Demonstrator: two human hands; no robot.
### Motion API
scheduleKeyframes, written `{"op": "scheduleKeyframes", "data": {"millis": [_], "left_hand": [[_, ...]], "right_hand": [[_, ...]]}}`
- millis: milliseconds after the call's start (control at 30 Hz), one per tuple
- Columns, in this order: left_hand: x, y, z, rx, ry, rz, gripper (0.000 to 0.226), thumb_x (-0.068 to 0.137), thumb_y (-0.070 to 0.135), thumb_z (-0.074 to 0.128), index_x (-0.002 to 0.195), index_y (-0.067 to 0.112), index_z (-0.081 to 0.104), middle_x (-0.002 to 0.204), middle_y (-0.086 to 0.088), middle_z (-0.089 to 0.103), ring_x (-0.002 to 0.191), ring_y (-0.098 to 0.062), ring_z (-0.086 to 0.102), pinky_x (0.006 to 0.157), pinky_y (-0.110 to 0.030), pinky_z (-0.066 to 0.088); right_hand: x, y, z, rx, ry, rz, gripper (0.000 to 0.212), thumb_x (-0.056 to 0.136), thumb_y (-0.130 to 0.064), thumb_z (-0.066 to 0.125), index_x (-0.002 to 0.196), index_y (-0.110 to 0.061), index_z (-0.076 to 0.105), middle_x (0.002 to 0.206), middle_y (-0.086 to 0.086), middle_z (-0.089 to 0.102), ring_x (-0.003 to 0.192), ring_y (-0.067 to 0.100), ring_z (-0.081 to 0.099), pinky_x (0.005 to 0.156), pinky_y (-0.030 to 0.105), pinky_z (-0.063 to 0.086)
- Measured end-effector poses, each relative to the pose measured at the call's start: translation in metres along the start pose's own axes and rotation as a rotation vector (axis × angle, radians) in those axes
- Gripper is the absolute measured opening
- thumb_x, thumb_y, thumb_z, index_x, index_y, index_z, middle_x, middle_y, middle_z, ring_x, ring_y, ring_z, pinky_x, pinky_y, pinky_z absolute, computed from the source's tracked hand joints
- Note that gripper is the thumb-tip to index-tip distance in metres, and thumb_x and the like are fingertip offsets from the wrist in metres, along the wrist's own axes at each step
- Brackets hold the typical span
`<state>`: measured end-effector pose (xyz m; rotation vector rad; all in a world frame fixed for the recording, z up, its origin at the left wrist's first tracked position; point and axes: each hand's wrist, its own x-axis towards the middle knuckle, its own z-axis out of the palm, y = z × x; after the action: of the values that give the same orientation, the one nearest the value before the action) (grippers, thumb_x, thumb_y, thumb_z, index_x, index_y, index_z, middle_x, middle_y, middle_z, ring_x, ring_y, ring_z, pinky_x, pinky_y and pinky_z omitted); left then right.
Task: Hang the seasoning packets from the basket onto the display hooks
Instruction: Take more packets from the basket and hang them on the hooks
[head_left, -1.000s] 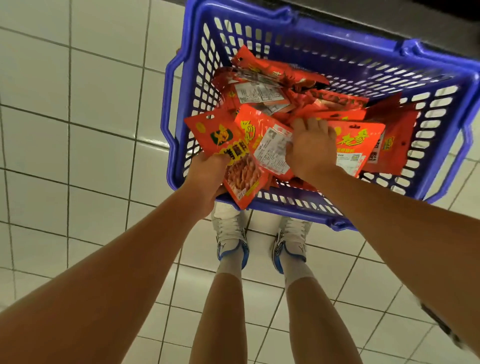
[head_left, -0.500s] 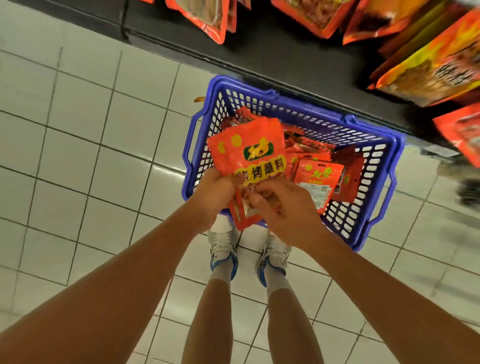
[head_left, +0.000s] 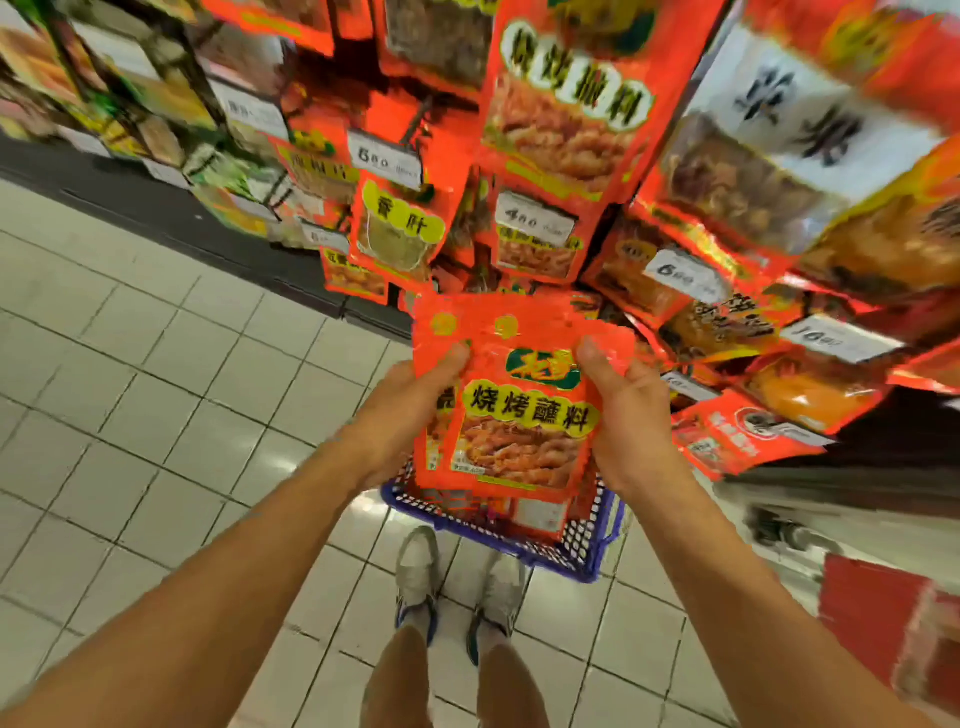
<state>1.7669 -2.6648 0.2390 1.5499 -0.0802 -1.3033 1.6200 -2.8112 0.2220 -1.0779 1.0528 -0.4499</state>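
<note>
On the left, my left hand (head_left: 415, 410) grips the left edge of a small stack of seasoning packets (head_left: 519, 415), thumb curled over the front near the top corner, fingers hidden behind. I judge I hold the stack upright and face-on so the hang holes along its top edge come up toward the display. My left forearm reaches up from the lower left corner, wrist bent slightly inward.

The packets sit between both hands, raised above the blue basket (head_left: 587, 551) on the tiled floor (head_left: 156, 415), just below the hanging packets (head_left: 566, 104) on the rack.

My right hand (head_left: 628, 415) clasps the stack's right edge, thumb pressed on the front, likely to fan one packet free. The hooks themselves I cannot make out.
</note>
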Motion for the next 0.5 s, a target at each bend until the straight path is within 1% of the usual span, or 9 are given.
{"op": "scheduleKeyframes", "data": {"millis": [67, 133, 167, 200, 233, 300, 367, 433, 500], "left_hand": [[-0.035, 0.055, 0.007, 0.016, 0.044, 0.104, 0.027, 0.097, 0.043, 0.060, 0.098, 0.020, 0.076, 0.108, -0.008, 0.078, 0.100, -0.026, 0.075, 0.094, -0.049, 0.057], [-0.072, 0.107, 0.017, 0.069, 0.056, 0.221, 0.019, 0.101, 0.033, 0.058, 0.104, 0.021, 0.073, 0.119, -0.010, 0.075, 0.113, -0.030, 0.070, 0.100, -0.054, 0.053], [-0.092, 0.131, 0.022, 0.088, 0.045, 0.281, 0.017, 0.101, 0.029, 0.057, 0.110, 0.020, 0.070, 0.122, -0.010, 0.073, 0.116, -0.030, 0.068, 0.100, -0.054, 0.053], [-0.109, 0.156, 0.027, 0.096, 0.034, 0.342, 0.018, 0.101, 0.025, 0.057, 0.114, 0.018, 0.068, 0.123, -0.010, 0.073, 0.117, -0.029, 0.067, 0.098, -0.052, 0.054], [-0.126, 0.180, 0.033, 0.099, 0.035, 0.397, 0.020, 0.100, 0.023, 0.058, 0.117, 0.016, 0.067, 0.123, -0.011, 0.073, 0.115, -0.030, 0.068, 0.097, -0.052, 0.054], [-0.160, 0.226, 0.047, 0.090, 0.053, 0.503, 0.017, 0.099, 0.017, 0.060, 0.113, 0.012, 0.069, 0.117, -0.011, 0.074, 0.109, -0.029, 0.070, 0.098, -0.052, 0.054], [-0.189, 0.270, 0.058, 0.056, 0.041, 0.631, 0.012, 0.099, 0.016, 0.060, 0.102, 0.015, 0.071, 0.102, -0.001, 0.077, 0.095, -0.018, 0.072, 0.094, -0.043, 0.056], [-0.216, 0.309, 0.069, 0.031, 0.060, 0.752, 0.010, 0.096, 0.022, 0.065, 0.099, 0.016, 0.072, 0.098, -0.001, 0.076, 0.093, -0.018, 0.071, 0.090, -0.040, 0.056], [-0.239, 0.340, 0.074, 0.022, 0.098, 0.872, 0.008, 0.095, 0.017, 0.066, 0.092, 0.015, 0.073, 0.091, 0.002, 0.077, 0.085, -0.015, 0.071, 0.081, -0.034, 0.058]], "right_hand": [[-0.027, -0.060, 0.001, 0.027, 0.034, -0.089, 0.020, 0.080, -0.040, 0.075, 0.081, -0.020, 0.073, 0.094, 0.009, 0.071, 0.087, 0.027, 0.064, 0.086, 0.060, 0.054], [-0.054, -0.118, 0.000, -0.013, 0.066, -0.192, 0.026, 0.077, -0.043, 0.075, 0.081, -0.019, 0.068, 0.088, 0.013, 0.064, 0.083, 0.026, 0.057, 0.077, 0.057, 0.052], [-0.067, -0.146, 0.001, -0.037, 0.073, -0.249, 0.022, 0.077, -0.043, 0.074, 0.075, -0.021, 0.070, 0.084, 0.009, 0.067, 0.081, 0.023, 0.058, 0.077, 0.054, 0.052], [-0.080, -0.175, 0.001, -0.060, 0.077, -0.312, 0.019, 0.079, -0.042, 0.072, 0.072, -0.024, 0.074, 0.080, 0.000, 0.071, 0.079, 0.018, 0.061, 0.076, 0.048, 0.053], [-0.092, -0.204, 0.001, -0.076, 0.081, -0.376, 0.015, 0.079, -0.041, 0.071, 0.071, -0.028, 0.076, 0.075, -0.009, 0.073, 0.075, 0.013, 0.061, 0.075, 0.042, 0.053], [-0.116, -0.258, -0.001, -0.097, 0.084, -0.489, 0.015, 0.078, -0.042, 0.070, 0.070, -0.031, 0.076, 0.069, -0.015, 0.071, 0.070, 0.008, 0.061, 0.074, 0.035, 0.052], [-0.136, -0.310, -0.002, -0.097, 0.069, -0.597, 0.017, 0.078, -0.042, 0.071, 0.071, -0.027, 0.076, 0.071, -0.013, 0.073, 0.071, 0.008, 0.063, 0.073, 0.032, 0.054], [-0.151, -0.356, -0.005, -0.075, 0.065, -0.684, 0.016, 0.078, -0.037, 0.071, 0.071, -0.024, 0.077, 0.072, -0.011, 0.073, 0.070, 0.009, 0.063, 0.071, 0.031, 0.054], [-0.165, -0.397, -0.008, -0.075, 0.063, -0.781, 0.015, 0.078, -0.036, 0.070, 0.070, -0.024, 0.076, 0.068, -0.015, 0.071, 0.066, 0.006, 0.061, 0.067, 0.027, 0.051]]}}
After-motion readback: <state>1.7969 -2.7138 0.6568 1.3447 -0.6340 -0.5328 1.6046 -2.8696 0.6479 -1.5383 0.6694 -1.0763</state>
